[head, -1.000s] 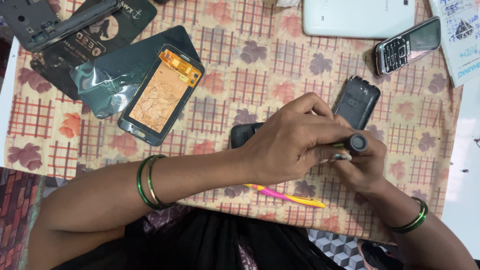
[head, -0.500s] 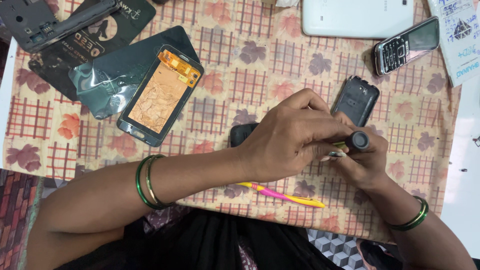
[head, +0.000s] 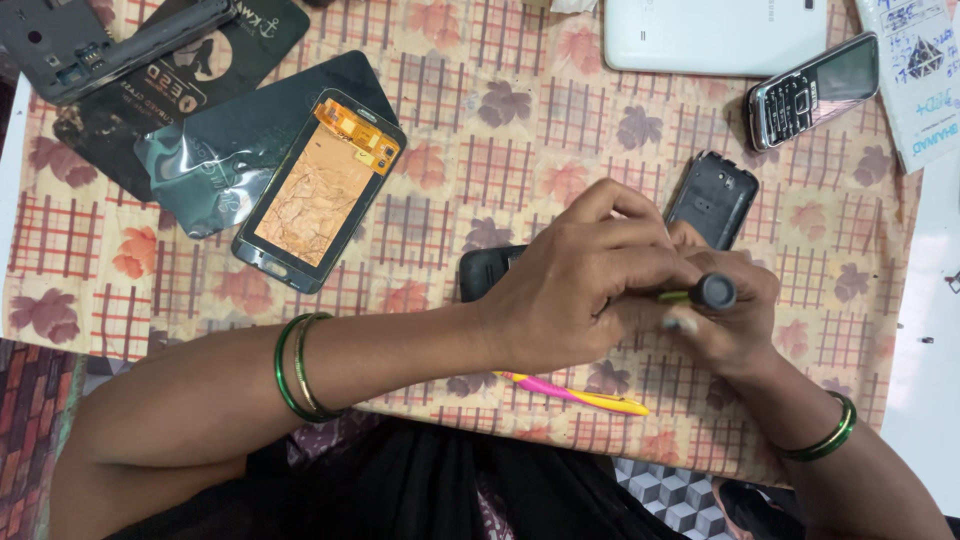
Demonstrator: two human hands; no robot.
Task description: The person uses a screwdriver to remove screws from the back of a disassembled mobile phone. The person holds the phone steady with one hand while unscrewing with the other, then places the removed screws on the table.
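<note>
Closest to you, a slim pink and yellow plastic pry tool (head: 575,392) lies on the surface (head: 440,150), partly under your left forearm, and both wrists carry glossy green bangles (head: 300,366). Just beyond, your left hand (head: 575,295) is curled shut over a small dark phone (head: 484,270), of which only one rounded matte end shows, flat on the surface. Your right hand (head: 725,325) presses against the left one, fingers pinched on a thin screwdriver (head: 700,293) with a yellow-green shaft and a round black cap. Its tip is hidden under your left fingers, so you cannot see where it meets the phone, and that is the risk: a tip seated off-centre could slip out of a small screw head, chew it, or skid across the plastic body. A loosened screw could also roll off and vanish in the busy floral check pattern of the cloth, which looks smooth and slightly wrinkled. Just past your hands lies a dark moulded back cover (head: 712,200), inner face up. Further left rests a screen assembly (head: 318,190), a flat rectangle with a coppery crinkled foil backing and an orange flex strip, sitting on a shiny dark plastic bag (head: 200,170). At the far edge are a keypad phone (head: 812,90) with chrome trim, a smooth white tablet back (head: 715,35) and a grey phone frame (head: 90,45).
</note>
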